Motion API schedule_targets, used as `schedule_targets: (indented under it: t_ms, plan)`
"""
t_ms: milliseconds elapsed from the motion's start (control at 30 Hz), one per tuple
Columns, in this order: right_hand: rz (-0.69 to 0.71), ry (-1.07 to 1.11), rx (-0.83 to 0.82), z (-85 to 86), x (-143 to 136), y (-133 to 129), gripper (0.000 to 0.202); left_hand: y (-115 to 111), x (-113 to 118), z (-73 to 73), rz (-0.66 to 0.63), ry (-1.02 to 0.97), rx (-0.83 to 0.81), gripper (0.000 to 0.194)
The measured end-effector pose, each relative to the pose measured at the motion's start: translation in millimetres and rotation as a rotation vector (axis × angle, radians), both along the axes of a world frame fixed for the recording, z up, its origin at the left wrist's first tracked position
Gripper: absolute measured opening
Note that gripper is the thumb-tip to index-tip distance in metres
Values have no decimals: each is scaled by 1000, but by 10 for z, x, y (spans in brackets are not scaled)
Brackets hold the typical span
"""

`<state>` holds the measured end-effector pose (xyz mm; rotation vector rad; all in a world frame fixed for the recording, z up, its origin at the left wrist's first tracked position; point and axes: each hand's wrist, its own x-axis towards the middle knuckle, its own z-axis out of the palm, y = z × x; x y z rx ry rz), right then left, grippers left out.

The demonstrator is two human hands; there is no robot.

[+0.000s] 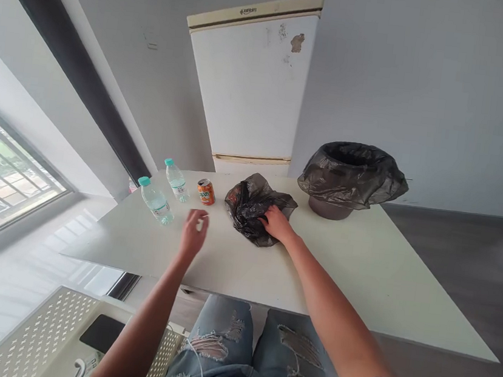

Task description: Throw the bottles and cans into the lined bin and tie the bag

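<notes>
A crumpled black plastic bag [248, 212] lies on the white table, with something orange-red showing faintly through its left side. My right hand [277, 223] is closed on the bag's right part; the fingertips are partly hidden in its folds. Left of the bag, my left hand [194, 230] hovers over the table, fingers loosely curved and apart from the thumb, nothing in it. Just beyond that hand stands an orange drink can [206, 193]. Two clear plastic bottles with teal caps stand upright to its left, a nearer bottle [157, 202] and a farther bottle [176, 182].
A dark trash bin [329, 209] lined with a black bag stands at the table's back right. Behind the white table [360, 275] rises a white fridge [250, 84]. A cream perforated basket [41, 334] holding a dark flat object and cables sits at lower left.
</notes>
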<state>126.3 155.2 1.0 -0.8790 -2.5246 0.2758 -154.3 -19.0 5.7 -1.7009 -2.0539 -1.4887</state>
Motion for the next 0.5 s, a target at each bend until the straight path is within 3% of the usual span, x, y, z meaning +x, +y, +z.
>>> schedule_targets:
  t_ms: [67,167,267,400,500]
  plan:
    - [44,5,1,-24,-30,1,27,320,288,-19,-134,-5,-42,23]
    - [34,-5,-33,-34,-23,5,31,819,522,-53,-32,56,6,34]
    - [25,-1,-100,-29,18,23,31,1149,560,-107,46,43,-17,53]
    - [-4,193,-254,-58,45,63,39,1258,511,-199,-48,-74,-84,55]
    - [6,616,-481,-86,57,73,20,1210,508,-247,-186,-199,-112,36]
